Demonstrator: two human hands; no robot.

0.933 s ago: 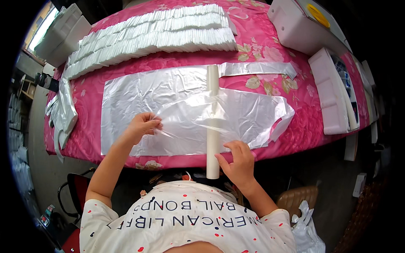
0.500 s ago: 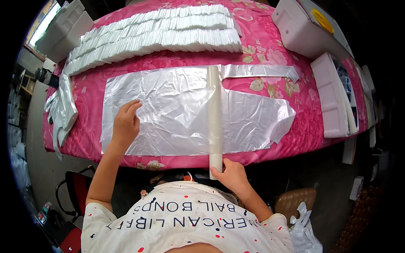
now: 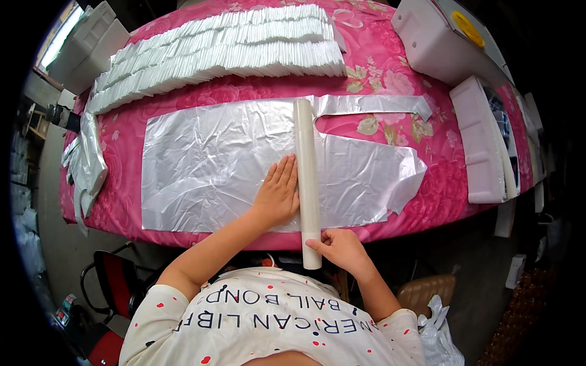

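Note:
A silvery white plastic carrier bag (image 3: 213, 158) lies spread flat on the table, its two handle strips pointing right. Across it, running from far to near, rests a long pale tube (image 3: 307, 177) whose near end sticks out past the table edge. My right hand (image 3: 340, 250) grips the tube near that end, thumb on top and fingers at its right side. My left hand (image 3: 278, 192) lies flat on the bag with its fingers stretched out, its edge against the tube's left side.
Rows of folded white bags (image 3: 213, 55) stand packed at the back of the pink flowered tablecloth (image 3: 445, 177). White foam boxes (image 3: 476, 143) line the right side, and another foam box (image 3: 91, 52) is at the far left. Loose bags (image 3: 90, 165) hang over the left edge.
My left hand has moved right and come down flat beside the tube. Wrinkles in the bag's left part look smoother. The tube has shifted slightly toward me, still in my right hand.

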